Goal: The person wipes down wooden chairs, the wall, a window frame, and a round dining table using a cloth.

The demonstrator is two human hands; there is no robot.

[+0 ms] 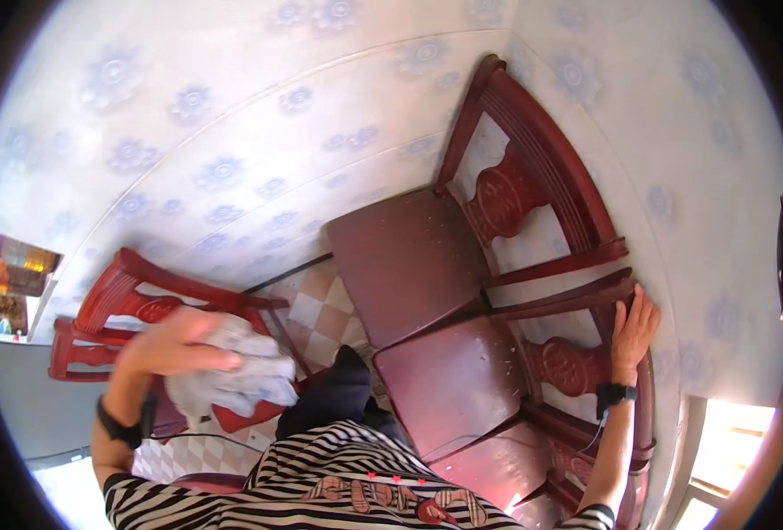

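My left hand point(184, 344) grips a crumpled, pale grey cloth point(237, 364) above the checkered floor point(310, 305), near the red carved wooden chairs at left. My right hand point(636, 329), fingers spread, rests on the dark red carved wooden chair back point(572, 364).

No text, label, brand, number or sign can be read. Below and between the two hands, the shirt point(321, 455) has a patterned print point(396, 500) with no legible wording. Past the left hand point(184, 344) and its cloth point(243, 367), the colourful items point(18, 265) are too small to read.
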